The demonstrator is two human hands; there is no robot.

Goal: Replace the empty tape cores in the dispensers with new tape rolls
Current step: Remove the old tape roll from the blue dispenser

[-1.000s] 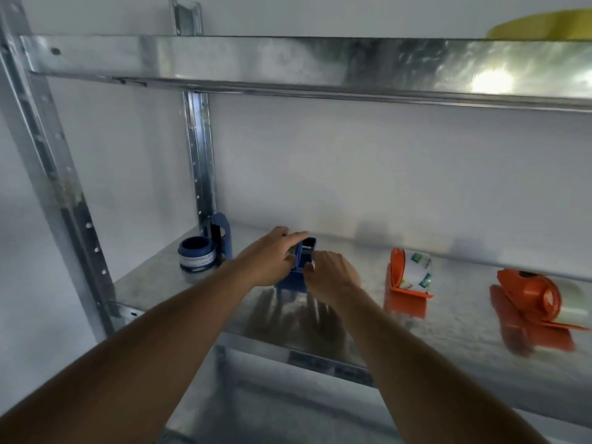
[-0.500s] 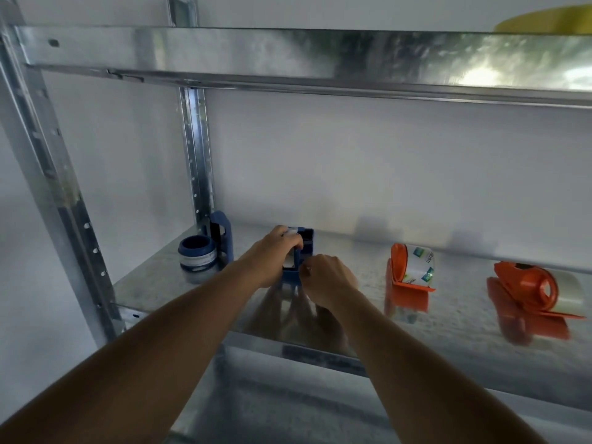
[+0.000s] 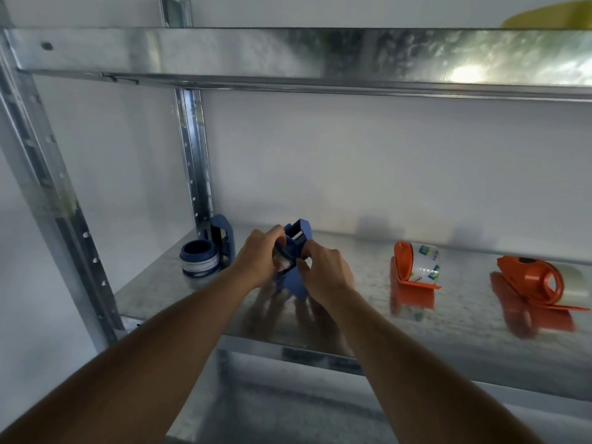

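A blue tape dispenser [image 3: 296, 251] stands tilted on the metal shelf [image 3: 464, 328], held between both hands. My left hand [image 3: 259, 259] grips its left side, fingers curled over the top edge. My right hand [image 3: 328, 272] pinches the dispenser's right side near a pale roll or core, mostly hidden between the hands. A second blue dispenser [image 3: 221, 238] stands at the back left with a blue-cored tape roll [image 3: 199, 258] beside it. Two orange dispensers, one mid-right [image 3: 415, 267] and one far right [image 3: 544, 283], each carry a clear tape roll.
An upper shelf beam [image 3: 288, 59] runs overhead with a yellow object [image 3: 551, 17] on top at the right. Perforated steel uprights [image 3: 192, 155] stand at the left and back left. A white wall closes the back.
The blue dispenser has been lifted and tipped between the hands, its top now pointing up and back. Both hands closed in tighter around it. The camera view shifted slightly.
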